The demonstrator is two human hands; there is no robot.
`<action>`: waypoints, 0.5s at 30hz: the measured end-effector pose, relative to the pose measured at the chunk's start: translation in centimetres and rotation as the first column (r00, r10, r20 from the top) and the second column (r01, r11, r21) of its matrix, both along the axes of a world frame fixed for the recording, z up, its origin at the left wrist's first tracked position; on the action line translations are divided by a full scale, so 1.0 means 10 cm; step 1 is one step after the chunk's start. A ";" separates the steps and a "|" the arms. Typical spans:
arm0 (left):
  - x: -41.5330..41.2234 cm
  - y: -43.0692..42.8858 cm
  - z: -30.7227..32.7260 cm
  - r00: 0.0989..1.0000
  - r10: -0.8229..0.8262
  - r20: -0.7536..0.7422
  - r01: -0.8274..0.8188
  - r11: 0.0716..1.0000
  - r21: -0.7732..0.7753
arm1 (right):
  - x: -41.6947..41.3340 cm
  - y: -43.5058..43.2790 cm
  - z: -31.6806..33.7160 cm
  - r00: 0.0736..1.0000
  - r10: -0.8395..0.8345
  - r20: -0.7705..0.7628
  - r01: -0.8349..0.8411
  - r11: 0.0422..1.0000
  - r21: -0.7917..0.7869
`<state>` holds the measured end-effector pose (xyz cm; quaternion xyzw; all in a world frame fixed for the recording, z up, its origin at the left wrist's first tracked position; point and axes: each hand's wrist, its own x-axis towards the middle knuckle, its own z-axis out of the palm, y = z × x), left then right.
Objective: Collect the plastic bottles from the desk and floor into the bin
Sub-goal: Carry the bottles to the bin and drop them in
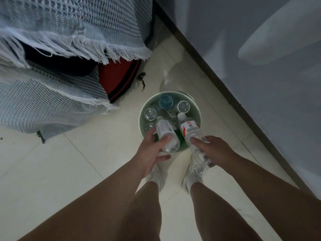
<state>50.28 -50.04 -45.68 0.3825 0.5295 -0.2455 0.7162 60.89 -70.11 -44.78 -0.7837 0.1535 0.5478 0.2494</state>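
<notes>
Over the bin [141, 113], hands [149, 152] grip clear, labelled bottles [165, 132].

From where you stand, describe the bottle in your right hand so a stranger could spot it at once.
Find the round bin on the pale tiled floor, by the dark baseboard. Over its near rim the right hand holds a clear bottle, cap pointing into the bin. Unlike the white-labelled bottle beside it, it has a red label.

Two bottles tipped over a round bin

We see a pale round bin [141, 119] on the floor, already holding several clear bottles [150, 114] standing upright, one blue-tinted. Above its near rim, a white-labelled clear bottle [165, 133] and a red-labelled clear bottle [190, 130] with a white cap slant neck-first into the opening.
</notes>
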 end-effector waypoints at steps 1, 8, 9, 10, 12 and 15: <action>0.00 0.01 0.01 0.999 -0.033 0.013 0.032 0.999 0.027 | 0.00 0.01 0.01 1.000 -0.011 -0.002 0.011 1.000 0.005; 0.06 0.06 0.01 0.949 -0.316 0.022 0.292 0.899 0.326 | 0.05 0.08 0.08 0.931 -0.300 -0.209 0.294 0.954 -0.058; 0.08 0.07 -0.01 0.929 -0.370 0.021 0.333 0.857 0.393 | 0.06 0.08 0.09 0.903 -0.359 -0.237 0.352 0.933 -0.073; 0.09 0.10 -0.04 0.907 -0.421 0.021 0.368 0.815 0.447 | 0.07 0.09 0.09 0.893 -0.376 -0.246 0.367 0.926 -0.082; 0.14 0.15 -0.07 0.848 -0.529 0.030 0.438 0.733 0.520 | 0.09 0.11 0.10 0.905 -0.361 -0.227 0.351 0.933 -0.085; 0.26 0.24 -0.14 0.735 -0.678 -0.017 0.559 0.592 0.581 | 0.11 0.11 0.07 0.927 -0.339 -0.158 0.338 0.941 -0.031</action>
